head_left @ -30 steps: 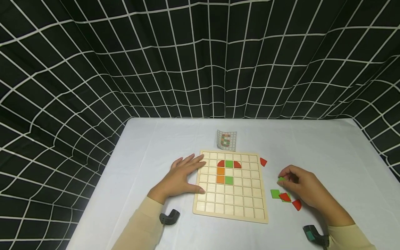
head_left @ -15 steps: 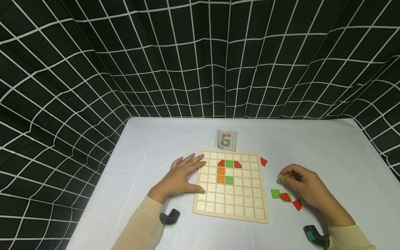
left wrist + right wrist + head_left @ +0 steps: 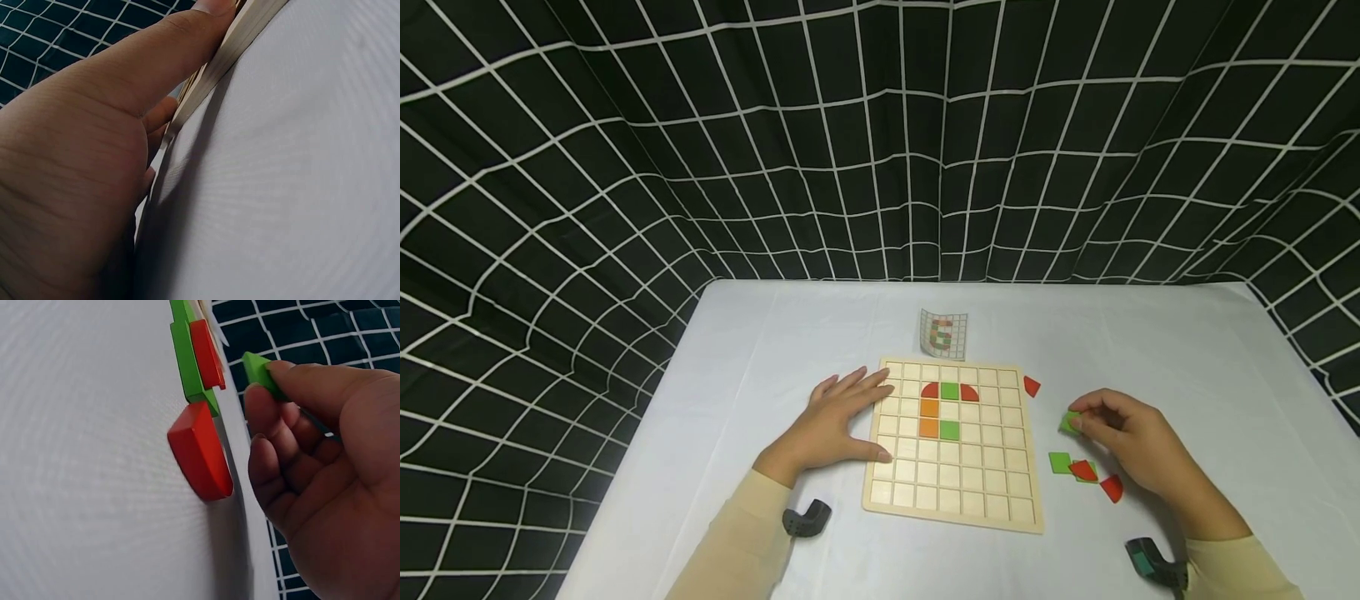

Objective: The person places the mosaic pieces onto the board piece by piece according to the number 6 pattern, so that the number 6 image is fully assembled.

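Note:
My right hand (image 3: 1122, 425) pinches a green tile (image 3: 257, 372) between thumb and fingertips, to the right of the wooden grid board (image 3: 955, 518). With fingers spread, my left hand (image 3: 831, 425) rests on the board's left edge; in the left wrist view the thumb lies along the wooden rim (image 3: 209, 78). Set in the board's cells are two red quarter-circle tiles (image 3: 970, 392), two orange square tiles (image 3: 929, 408) and two green square tiles (image 3: 950, 431). Just below my right hand lie a loose green square (image 3: 1059, 462), a red piece (image 3: 1083, 471) overlapping another green one, and a red quarter-circle (image 3: 1112, 488).
A small curled pattern card (image 3: 945, 335) with a coloured grid print stands beyond the board's far edge. One more red piece (image 3: 1032, 387) lies off the board's upper right corner. Black grid-lined curtains (image 3: 850, 150) hang behind the white table (image 3: 760, 333).
My right hand shifts slightly up and turns the green tile in its fingers, so more of it shows. The left hand and the board stay where they were.

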A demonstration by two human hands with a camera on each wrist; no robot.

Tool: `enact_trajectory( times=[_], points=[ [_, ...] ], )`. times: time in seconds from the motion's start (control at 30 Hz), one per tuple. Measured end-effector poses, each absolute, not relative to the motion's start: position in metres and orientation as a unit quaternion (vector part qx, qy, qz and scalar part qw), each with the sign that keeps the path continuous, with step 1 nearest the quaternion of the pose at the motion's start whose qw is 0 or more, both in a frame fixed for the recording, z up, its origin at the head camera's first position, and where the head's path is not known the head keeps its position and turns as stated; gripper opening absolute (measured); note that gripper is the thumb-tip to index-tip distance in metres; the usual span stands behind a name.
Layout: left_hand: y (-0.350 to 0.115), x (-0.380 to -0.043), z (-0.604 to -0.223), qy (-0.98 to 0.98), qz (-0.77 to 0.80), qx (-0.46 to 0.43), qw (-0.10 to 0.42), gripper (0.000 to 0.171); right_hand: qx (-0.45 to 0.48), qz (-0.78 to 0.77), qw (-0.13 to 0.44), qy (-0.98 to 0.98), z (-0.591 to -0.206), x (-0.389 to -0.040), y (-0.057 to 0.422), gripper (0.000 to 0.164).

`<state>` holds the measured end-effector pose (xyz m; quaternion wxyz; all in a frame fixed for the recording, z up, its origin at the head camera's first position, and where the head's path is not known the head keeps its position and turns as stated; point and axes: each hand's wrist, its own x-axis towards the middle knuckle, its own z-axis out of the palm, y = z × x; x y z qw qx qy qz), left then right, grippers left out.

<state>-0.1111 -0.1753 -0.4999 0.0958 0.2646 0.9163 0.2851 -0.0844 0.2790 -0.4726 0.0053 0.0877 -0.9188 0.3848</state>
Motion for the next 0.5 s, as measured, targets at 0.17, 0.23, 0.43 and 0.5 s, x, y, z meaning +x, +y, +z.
enact_trajectory(
  times=[0.17, 0.23, 0.43, 0.5],
  points=[
    [-0.175, -0.111, -0.498, 0.916, 0.287, 0.264, 0.098, 0.105, 0.09, 0.399, 0.006, -0.913, -0.47, -0.084, 0.278, 0.015],
    [-0.175, -0.111, -0.498, 0.915, 0.288, 0.264, 0.099, 0.104, 0.09, 0.405, 0.006, -0.91, -0.469, -0.083, 0.277, 0.015],
    [-0.175, -0.111, -0.499, 0.916, 0.287, 0.261, 0.098, 0.105, 0.096, 0.414, 0.003, -0.905, -0.464, -0.081, 0.273, 0.013],
    [-0.175, -0.111, -0.499, 0.917, 0.287, 0.261, 0.097, 0.105, 0.099, 0.416, 0.002, -0.904, -0.461, -0.08, 0.27, 0.013]
  ],
)
